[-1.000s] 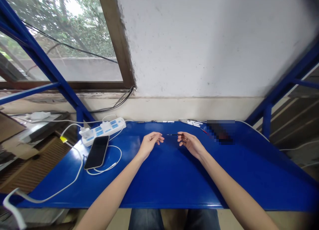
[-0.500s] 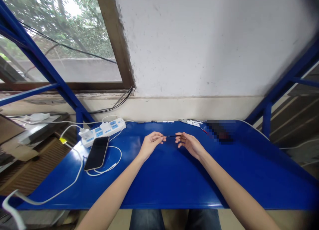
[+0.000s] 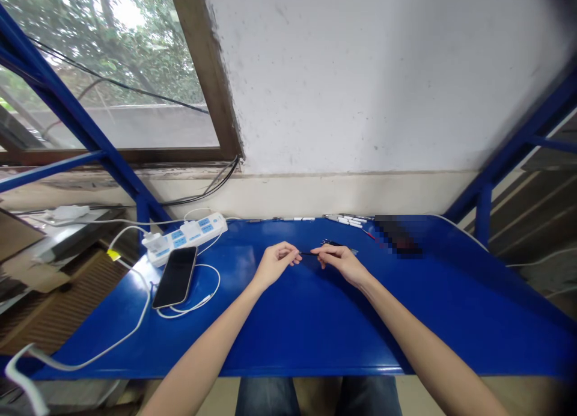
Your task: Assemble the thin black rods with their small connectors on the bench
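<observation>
Pixelated patch (image 3: 399, 235) on blue bench (image 3: 315, 338), upper right of centre: object unreadable. Thin dark piece (image 3: 311, 253) between left hand (image 3: 276, 264) and right hand (image 3: 340, 263): too small to identify. White cable (image 3: 22, 359) cut off at lower left edge.

The desk (image 3: 315, 326) is glossy blue-painted metal. At ten o'clock sit a smooth white plastic power strip (image 3: 183, 238) and a phone (image 3: 175, 276) with glossy black glass. The black rod (image 3: 311, 253) is too thin to judge. The wall (image 3: 342, 79) is rough matt plaster.
</observation>
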### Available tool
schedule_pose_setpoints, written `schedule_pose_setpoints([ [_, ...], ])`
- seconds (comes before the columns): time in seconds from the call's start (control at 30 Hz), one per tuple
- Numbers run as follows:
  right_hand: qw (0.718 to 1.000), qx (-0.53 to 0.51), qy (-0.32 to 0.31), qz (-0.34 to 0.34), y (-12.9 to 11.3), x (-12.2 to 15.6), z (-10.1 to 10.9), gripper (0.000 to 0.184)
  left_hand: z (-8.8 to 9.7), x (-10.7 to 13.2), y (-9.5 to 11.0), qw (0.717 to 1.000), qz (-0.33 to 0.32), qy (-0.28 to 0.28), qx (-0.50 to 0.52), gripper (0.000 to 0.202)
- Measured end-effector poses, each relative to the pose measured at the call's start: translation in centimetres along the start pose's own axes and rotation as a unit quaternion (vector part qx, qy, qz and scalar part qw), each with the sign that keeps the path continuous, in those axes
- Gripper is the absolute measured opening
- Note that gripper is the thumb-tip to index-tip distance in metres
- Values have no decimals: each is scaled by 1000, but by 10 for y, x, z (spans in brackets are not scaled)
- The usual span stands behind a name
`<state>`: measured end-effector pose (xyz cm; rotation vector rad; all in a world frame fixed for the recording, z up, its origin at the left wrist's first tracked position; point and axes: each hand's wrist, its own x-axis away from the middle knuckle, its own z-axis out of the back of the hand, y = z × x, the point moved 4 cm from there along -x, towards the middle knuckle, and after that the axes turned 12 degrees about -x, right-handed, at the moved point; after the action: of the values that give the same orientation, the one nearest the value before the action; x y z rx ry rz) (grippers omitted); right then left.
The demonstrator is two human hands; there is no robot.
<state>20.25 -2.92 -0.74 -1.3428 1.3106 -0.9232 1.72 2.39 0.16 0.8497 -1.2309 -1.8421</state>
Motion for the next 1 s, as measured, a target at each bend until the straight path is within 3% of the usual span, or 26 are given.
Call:
schedule_pose_setpoints([
  [0.27,957,283,-19,62,2,2,-8,17,2,1,2,986,-58,5,-158,24],
  [0.4,944,323,-27,66,2,2,-7,16,18,-2,0,968,-75,80,-224,27],
  [0.53,930,356,-40,85,5,2,-6,16,40,-4,-3,916,-61,131,-373,18],
  [0.73,910,394,-75,104,11,3,-8,20,46,-1,-14,852,16,107,-512,17],
  [1.0,904,406,-86,106,10,3,-11,20,37,-1,-18,838,22,78,-540,19],
])
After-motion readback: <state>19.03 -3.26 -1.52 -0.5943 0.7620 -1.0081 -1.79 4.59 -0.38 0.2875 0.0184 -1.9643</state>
